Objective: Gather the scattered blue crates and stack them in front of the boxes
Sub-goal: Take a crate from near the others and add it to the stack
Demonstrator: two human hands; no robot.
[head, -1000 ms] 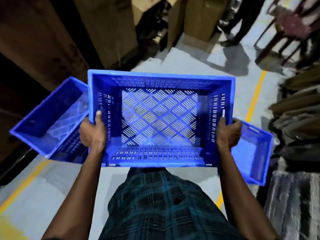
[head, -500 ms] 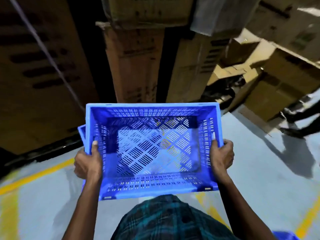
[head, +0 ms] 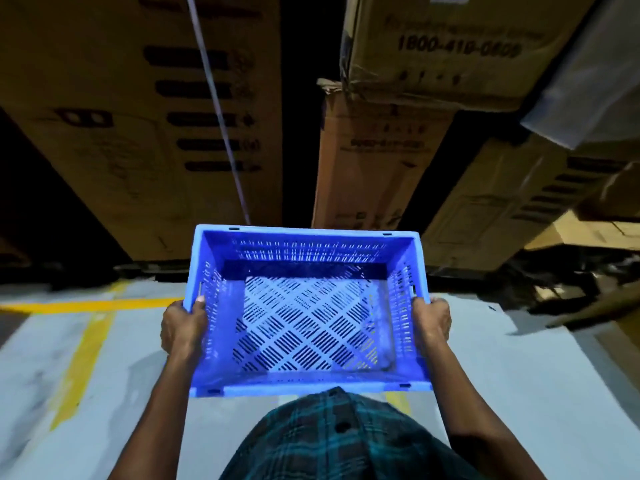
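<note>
I hold an empty blue crate (head: 308, 317) with a slotted lattice floor, carried level above the grey floor, in front of my body. My left hand (head: 183, 327) grips its left wall, thumb inside the rim. My right hand (head: 433, 323) grips the right wall the same way. Tall cardboard boxes (head: 145, 140) stand right behind the crate. No other blue crate shows in this view.
More cardboard boxes (head: 374, 161) are stacked at centre and right, some tilted (head: 519, 202). Yellow floor lines (head: 86, 304) run along the left, over the grey floor (head: 519, 375). A thin strap (head: 221, 109) hangs down the left box. Dark debris (head: 571, 282) lies at the right.
I have turned left with the crate, away from the two crates on the floor, which have left the view. The boxes are now closer and directly ahead. Both hands keep their grip.
</note>
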